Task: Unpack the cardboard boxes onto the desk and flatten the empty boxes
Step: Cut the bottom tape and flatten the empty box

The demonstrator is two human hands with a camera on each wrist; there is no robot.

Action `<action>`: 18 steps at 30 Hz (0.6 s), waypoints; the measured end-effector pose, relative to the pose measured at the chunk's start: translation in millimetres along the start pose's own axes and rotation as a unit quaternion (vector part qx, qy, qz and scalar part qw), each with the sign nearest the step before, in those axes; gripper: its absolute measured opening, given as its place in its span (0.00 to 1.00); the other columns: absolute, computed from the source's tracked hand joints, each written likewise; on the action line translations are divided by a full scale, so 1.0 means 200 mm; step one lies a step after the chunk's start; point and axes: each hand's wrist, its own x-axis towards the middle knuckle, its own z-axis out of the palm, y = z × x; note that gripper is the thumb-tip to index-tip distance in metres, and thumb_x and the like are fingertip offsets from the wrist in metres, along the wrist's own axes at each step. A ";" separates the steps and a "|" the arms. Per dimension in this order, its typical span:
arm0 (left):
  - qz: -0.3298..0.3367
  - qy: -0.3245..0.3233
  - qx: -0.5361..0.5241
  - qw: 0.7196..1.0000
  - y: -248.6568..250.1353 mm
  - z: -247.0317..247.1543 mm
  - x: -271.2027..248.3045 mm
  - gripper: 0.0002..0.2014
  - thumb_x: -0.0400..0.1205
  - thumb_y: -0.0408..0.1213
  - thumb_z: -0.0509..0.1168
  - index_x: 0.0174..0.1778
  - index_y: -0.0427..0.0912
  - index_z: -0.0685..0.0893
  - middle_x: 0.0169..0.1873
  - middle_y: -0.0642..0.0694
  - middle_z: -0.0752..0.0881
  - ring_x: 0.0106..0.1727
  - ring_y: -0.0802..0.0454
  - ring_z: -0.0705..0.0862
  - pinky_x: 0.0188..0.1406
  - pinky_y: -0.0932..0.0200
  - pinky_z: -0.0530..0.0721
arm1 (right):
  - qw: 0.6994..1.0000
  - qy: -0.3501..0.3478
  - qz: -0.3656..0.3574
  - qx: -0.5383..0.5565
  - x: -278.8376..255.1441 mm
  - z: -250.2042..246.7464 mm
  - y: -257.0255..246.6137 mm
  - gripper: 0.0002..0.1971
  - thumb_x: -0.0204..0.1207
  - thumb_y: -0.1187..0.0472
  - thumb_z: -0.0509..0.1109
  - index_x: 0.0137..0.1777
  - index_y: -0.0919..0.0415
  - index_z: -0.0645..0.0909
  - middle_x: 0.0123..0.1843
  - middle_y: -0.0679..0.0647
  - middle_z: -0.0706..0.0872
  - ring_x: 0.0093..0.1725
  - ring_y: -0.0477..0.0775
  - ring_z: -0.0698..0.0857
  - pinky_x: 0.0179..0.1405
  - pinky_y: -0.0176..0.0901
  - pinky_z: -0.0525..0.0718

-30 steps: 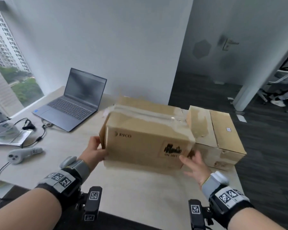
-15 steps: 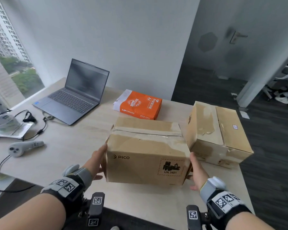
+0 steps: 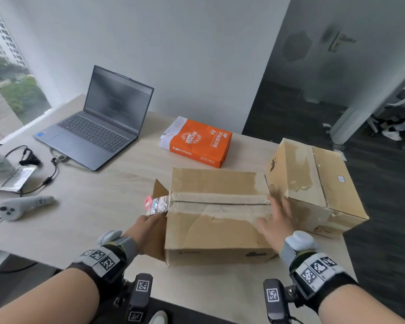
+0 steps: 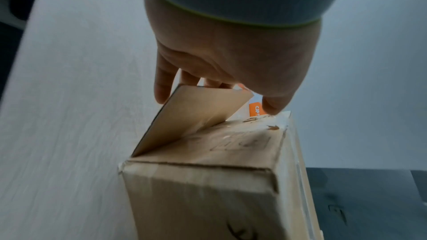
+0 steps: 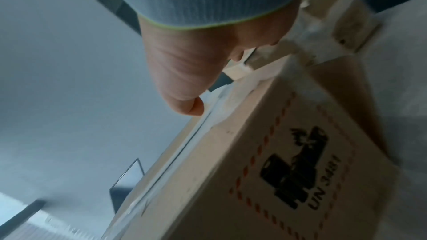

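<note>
Nearest edge of desk: the near cardboard box [image 3: 218, 220] sits on the desk [image 3: 98, 206], its top seam closed under clear tape [image 3: 220, 199].
Left hand: left hand [image 3: 147, 226] is at the box's left end, fingers loosely spread around a small end flap [image 4: 194, 114] that stands out from the box; whether it actually pinches the flap I cannot tell.
Right hand: right hand [image 3: 278, 220] lies on the right part of the lid, fingers straight and spread, holding nothing, thumb tip [image 5: 189, 107] at the tape strip.
Loose tape: a crumpled tail of tape [image 3: 157, 204] with a red mark sticks out at the left end of the seam, just above the left hand.
Step in hand: judged as opening this box, which looks taped and not yet unpacked.
How to do it well: keep the right palm pressing down so the box cannot slide or tip; take the loose tail with the left hand and peel along the seam toward the right, low and steady, so the strip comes off whole rather than tearing the card.
Right of it: second box [image 3: 313, 181], closed and taped, almost touching the first.
Further back: orange paper ream [image 3: 197, 142], then the open laptop [image 3: 103, 122] at far left.
Left side: a controller [image 3: 19, 206] and cables [image 3: 47, 174].
</note>
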 end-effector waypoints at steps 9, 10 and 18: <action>0.089 -0.031 0.006 0.996 0.06 -0.14 0.21 0.17 0.61 0.38 0.60 0.40 0.43 0.90 0.42 0.47 0.86 0.46 0.45 0.78 0.43 0.55 0.74 | 0.990 -0.066 -0.069 -0.106 0.15 0.14 -0.37 0.36 0.77 0.42 0.61 0.85 0.33 0.53 0.90 0.41 0.42 0.89 0.56 0.47 0.83 0.69 0.57; 0.082 -0.046 0.003 0.996 0.08 -0.15 0.23 0.14 0.65 0.40 0.63 0.40 0.42 0.90 0.44 0.47 0.88 0.48 0.46 0.82 0.43 0.55 0.77 | 0.989 -0.075 -0.066 -0.111 0.16 0.15 -0.39 0.37 0.76 0.41 0.60 0.85 0.33 0.52 0.90 0.41 0.44 0.89 0.56 0.48 0.83 0.70 0.58; 0.050 -0.085 -0.075 0.992 0.18 -0.23 0.44 0.17 0.77 0.41 0.80 0.53 0.39 0.81 0.48 0.37 0.92 0.43 0.45 0.93 0.36 0.52 0.89 | 0.973 -0.084 -0.048 -0.210 0.19 0.20 -0.47 0.37 0.77 0.38 0.57 0.86 0.37 0.51 0.90 0.47 0.49 0.88 0.60 0.54 0.79 0.69 0.66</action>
